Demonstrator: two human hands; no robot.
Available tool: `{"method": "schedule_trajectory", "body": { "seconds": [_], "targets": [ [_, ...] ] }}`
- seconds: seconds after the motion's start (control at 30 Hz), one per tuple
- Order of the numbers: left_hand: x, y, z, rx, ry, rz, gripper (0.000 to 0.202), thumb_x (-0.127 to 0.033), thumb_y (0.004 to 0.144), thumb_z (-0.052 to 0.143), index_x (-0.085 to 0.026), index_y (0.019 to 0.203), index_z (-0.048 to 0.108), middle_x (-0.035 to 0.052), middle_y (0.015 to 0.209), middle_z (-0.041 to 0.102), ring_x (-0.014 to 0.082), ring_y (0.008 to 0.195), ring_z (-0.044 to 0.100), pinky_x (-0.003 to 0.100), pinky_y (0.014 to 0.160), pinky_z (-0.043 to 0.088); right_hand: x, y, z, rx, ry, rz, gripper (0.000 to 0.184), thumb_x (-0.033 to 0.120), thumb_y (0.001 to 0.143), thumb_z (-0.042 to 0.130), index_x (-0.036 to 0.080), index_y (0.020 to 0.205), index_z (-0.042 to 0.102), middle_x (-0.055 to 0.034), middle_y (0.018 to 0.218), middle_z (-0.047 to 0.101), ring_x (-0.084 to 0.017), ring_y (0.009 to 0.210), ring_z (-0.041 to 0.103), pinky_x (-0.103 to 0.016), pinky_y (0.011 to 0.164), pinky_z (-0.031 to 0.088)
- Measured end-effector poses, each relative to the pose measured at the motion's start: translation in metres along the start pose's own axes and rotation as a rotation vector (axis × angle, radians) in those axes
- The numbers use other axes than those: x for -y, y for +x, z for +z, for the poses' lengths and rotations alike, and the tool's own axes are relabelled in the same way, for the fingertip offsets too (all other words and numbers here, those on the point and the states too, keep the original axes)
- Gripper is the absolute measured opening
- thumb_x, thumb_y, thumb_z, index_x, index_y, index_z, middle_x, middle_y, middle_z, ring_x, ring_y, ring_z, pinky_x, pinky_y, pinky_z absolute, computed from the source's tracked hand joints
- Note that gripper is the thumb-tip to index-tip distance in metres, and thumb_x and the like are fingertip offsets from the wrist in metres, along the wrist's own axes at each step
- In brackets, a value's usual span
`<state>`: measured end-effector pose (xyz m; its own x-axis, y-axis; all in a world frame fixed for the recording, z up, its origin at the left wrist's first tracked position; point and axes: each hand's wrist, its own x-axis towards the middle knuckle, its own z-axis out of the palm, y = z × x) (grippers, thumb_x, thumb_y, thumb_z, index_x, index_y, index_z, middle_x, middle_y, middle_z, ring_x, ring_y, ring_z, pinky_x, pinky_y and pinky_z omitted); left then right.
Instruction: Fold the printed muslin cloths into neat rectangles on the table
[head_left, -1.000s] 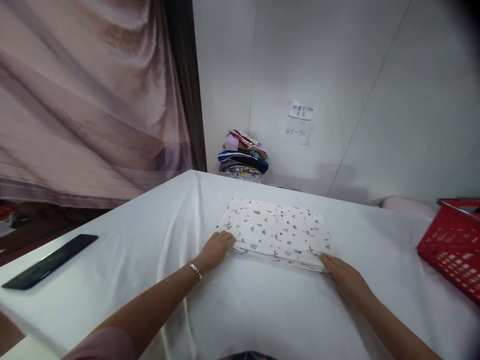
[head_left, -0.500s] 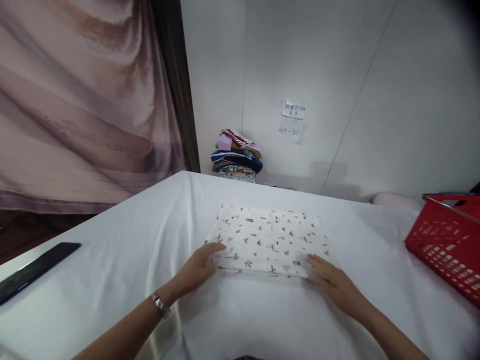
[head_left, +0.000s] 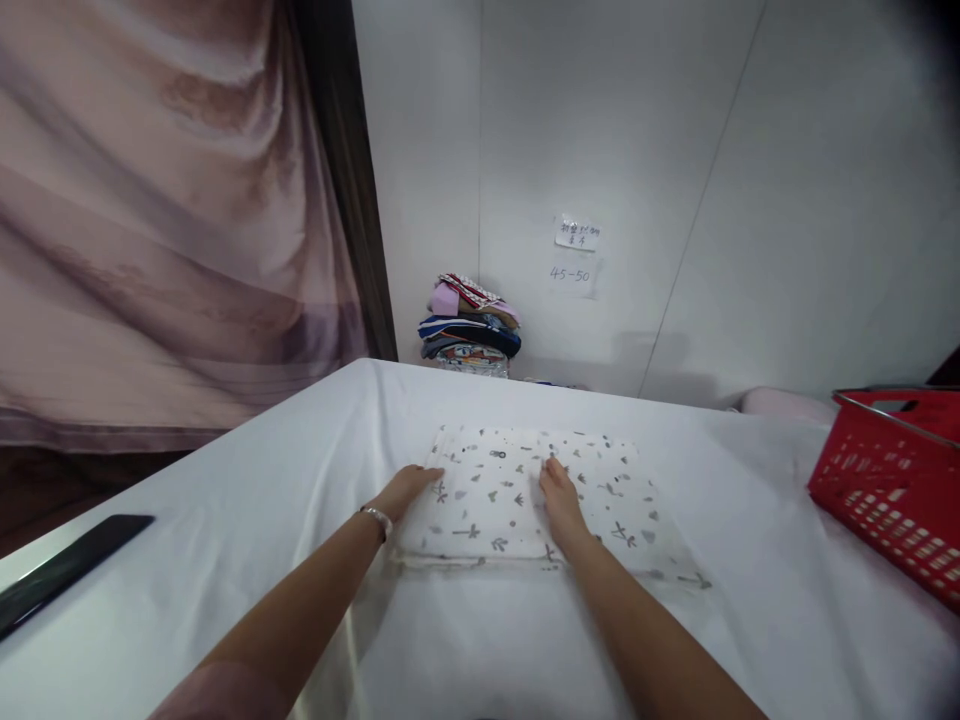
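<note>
A folded white cloth with small grey and brown prints (head_left: 600,490) lies flat on the white-covered table (head_left: 225,520). My left hand (head_left: 405,488) rests flat on the cloth's left edge, fingers stretched out, a bracelet on the wrist. My right hand (head_left: 559,500) lies palm down on the middle of the cloth, fingers extended toward the far edge. Neither hand grips anything.
A red plastic basket (head_left: 892,480) stands at the table's right edge. A long black flat object (head_left: 67,568) lies at the left edge. A stack of folded clothes (head_left: 469,328) sits behind the table against the white wall, below a paper note (head_left: 576,233). A pink curtain (head_left: 150,220) hangs at left.
My right hand has moved from the cloth's near right corner to its middle. My left hand slid forward along the left edge. The cloth sits a little nearer to me.
</note>
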<state>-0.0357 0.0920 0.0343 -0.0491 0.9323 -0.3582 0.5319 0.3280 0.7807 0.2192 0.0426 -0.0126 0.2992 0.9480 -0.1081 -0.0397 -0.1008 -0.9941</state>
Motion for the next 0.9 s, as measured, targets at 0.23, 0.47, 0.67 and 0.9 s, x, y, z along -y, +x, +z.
{"method": "schedule_trajectory", "body": {
  "seconds": [0.23,0.47,0.67,0.9],
  "targets": [
    [0.007,0.016,-0.010,0.331,-0.445,-0.159,0.032,-0.043,0.065,0.067,-0.017,0.084,0.066,0.0078,0.076,0.071,0.0264,0.076,0.068,0.034,0.067,0.056,-0.006,0.002,-0.003,0.021,0.047,-0.045,0.069,0.038,0.076,0.055,0.017,0.138,0.035,-0.0062,0.145,0.030,-0.019,0.132,0.030,-0.032,0.109,0.025],
    [-0.055,-0.005,-0.013,0.533,-0.469,-0.047,0.026,-0.037,0.065,0.065,-0.014,0.077,0.065,0.0078,0.074,0.069,0.0223,0.072,0.066,0.034,0.071,0.054,-0.019,0.006,0.001,0.003,0.304,-0.014,0.063,0.034,0.070,0.065,0.018,0.127,0.047,-0.0082,0.142,0.037,-0.020,0.130,0.034,-0.032,0.109,0.024],
    [-0.171,-0.037,0.063,0.422,-0.106,0.465,0.021,-0.031,0.065,0.063,-0.014,0.078,0.063,0.0033,0.080,0.068,0.0188,0.080,0.063,0.027,0.073,0.048,0.001,0.011,-0.019,0.007,0.547,0.029,0.047,0.048,0.074,0.060,0.024,0.114,0.053,-0.0043,0.120,0.060,-0.020,0.116,0.051,-0.034,0.098,0.041],
    [-0.206,-0.055,0.232,0.380,0.198,0.431,0.025,-0.026,0.058,0.068,-0.010,0.077,0.062,0.0128,0.087,0.068,0.0265,0.089,0.061,0.027,0.069,0.048,0.017,0.014,-0.135,0.010,0.854,0.073,0.033,0.047,0.083,0.048,0.022,0.101,0.059,-0.0055,0.093,0.069,-0.024,0.092,0.064,-0.040,0.080,0.051]
  ]
}}
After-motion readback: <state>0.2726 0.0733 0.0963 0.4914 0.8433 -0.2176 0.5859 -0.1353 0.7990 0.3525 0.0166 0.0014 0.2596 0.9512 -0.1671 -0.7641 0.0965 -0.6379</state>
